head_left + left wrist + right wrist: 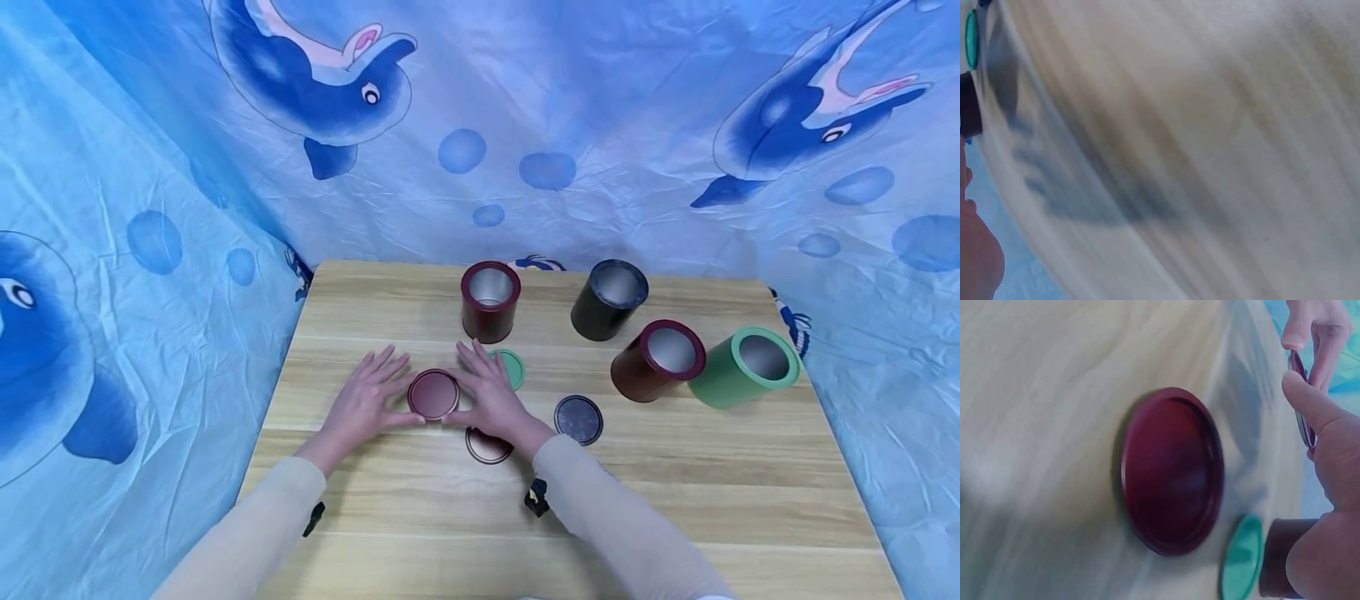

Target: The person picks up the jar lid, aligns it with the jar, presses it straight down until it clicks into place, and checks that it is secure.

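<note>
hands: left hand and right hand pinch dark red lid together at its edge | place: lid low over table, near its front | done: no can closed | left: four cans open, other lids lie loose

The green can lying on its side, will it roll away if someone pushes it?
Probably, sideways. The green cylindrical can lies on its curved wall on the flat wooden table, open end showing. It looks hollow and empty, so likely light. The maroon can close beside it might stop it.
</note>
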A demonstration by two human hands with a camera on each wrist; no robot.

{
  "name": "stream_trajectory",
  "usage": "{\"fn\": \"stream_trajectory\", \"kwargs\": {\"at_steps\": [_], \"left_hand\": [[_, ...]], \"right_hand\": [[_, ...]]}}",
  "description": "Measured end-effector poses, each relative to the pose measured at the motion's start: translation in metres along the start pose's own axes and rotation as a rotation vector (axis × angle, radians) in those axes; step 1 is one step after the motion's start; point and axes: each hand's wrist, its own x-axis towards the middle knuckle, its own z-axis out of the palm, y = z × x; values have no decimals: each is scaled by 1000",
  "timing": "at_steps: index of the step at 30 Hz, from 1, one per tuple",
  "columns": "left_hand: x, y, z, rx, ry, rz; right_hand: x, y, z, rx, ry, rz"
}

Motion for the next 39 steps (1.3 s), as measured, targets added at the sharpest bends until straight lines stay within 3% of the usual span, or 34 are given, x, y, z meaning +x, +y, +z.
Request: {"fn": "stream_trajectory", "kwargs": {"at_steps": [10, 24, 32, 39], "left_hand": [[21, 17, -20, -13, 42, 48], [64, 46, -44, 25, 19, 104], [93, 52, -52, 36, 19, 112], [115, 52, -58, 40, 27, 127]], "right_hand": [[-12, -5, -35, 18, 36, 13], [-29, 3, -79, -4, 106, 22], [-23, 14, -98, -19, 175, -19], [-14, 19, -117, -26, 173, -13]]}}
